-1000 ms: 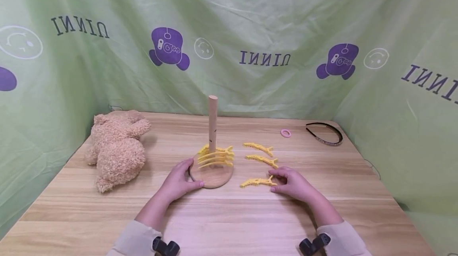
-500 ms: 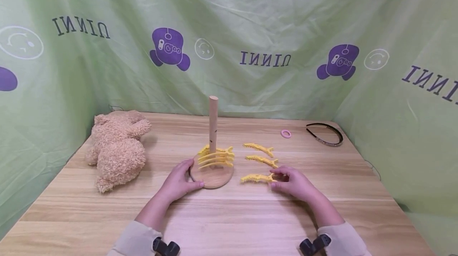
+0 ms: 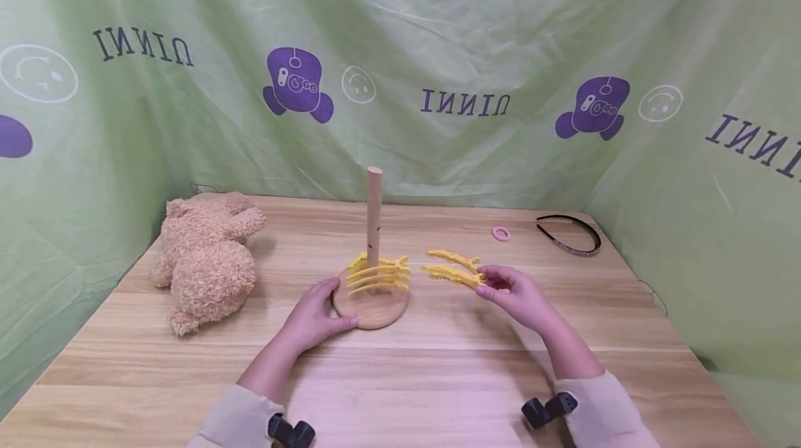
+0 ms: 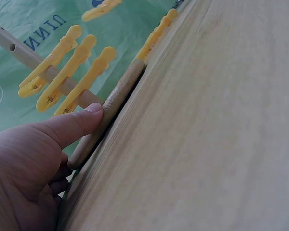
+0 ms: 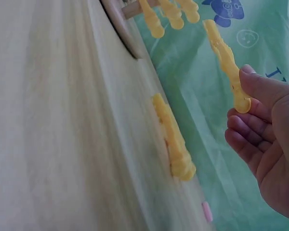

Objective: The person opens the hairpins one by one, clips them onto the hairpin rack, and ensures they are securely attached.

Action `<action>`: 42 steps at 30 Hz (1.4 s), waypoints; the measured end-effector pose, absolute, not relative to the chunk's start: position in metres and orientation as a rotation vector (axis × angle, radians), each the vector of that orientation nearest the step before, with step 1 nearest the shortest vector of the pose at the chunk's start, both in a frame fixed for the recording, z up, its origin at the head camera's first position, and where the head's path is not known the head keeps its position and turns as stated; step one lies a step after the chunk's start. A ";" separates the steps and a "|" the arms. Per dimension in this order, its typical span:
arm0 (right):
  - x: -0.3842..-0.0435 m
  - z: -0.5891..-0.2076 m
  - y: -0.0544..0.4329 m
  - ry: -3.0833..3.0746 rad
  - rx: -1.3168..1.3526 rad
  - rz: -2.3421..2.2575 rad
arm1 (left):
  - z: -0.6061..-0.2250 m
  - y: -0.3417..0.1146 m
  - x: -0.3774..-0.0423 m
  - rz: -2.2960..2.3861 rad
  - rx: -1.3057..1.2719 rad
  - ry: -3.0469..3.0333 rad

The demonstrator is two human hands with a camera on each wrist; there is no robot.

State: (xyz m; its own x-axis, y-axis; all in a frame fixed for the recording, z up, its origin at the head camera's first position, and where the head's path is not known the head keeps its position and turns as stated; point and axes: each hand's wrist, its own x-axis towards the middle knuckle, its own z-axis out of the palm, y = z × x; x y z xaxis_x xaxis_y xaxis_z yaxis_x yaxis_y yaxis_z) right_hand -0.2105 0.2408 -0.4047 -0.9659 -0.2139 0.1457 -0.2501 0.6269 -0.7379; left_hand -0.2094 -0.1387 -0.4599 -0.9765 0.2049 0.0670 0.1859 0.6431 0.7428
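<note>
A round wooden stand [image 3: 379, 314] with an upright post carries several yellow alligator hair clips [image 4: 67, 77], clamped low around the post. My left hand [image 3: 316, 316] grips the near left rim of its base, thumb on the top edge, fingers curled at the side. To the right, my right hand [image 3: 516, 297] pinches the tail end of another yellow hair clip [image 5: 226, 65] between thumb and fingers, raised off the table with its tip toward the post. Behind it a loose yellow hair clip [image 3: 452, 257] lies on the table; the held one overlaps where another lay.
At the table's left side lies a fluffy light-brown teddy bear [image 3: 209, 260]. A pink ring-shaped hair tie [image 3: 501, 234] and a black headband [image 3: 578, 229] are at the back right. Green printed cloth [image 3: 400, 30] walls in the back and sides.
My right hand has picked the nearest loose hair clip up off the table and moved it upward and away from me. The left hand stays at the base.
</note>
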 end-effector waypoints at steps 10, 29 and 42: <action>-0.221 -0.383 0.213 -2.732 0.465 1.124 | -0.461 -0.139 -0.211 1.278 0.330 2.825; -0.248 -0.374 0.145 -2.604 0.662 1.126 | -0.462 -0.139 -0.210 1.289 0.325 2.820; -0.255 -0.373 0.121 -2.688 0.755 1.099 | -0.462 -0.139 -0.210 1.287 0.344 2.831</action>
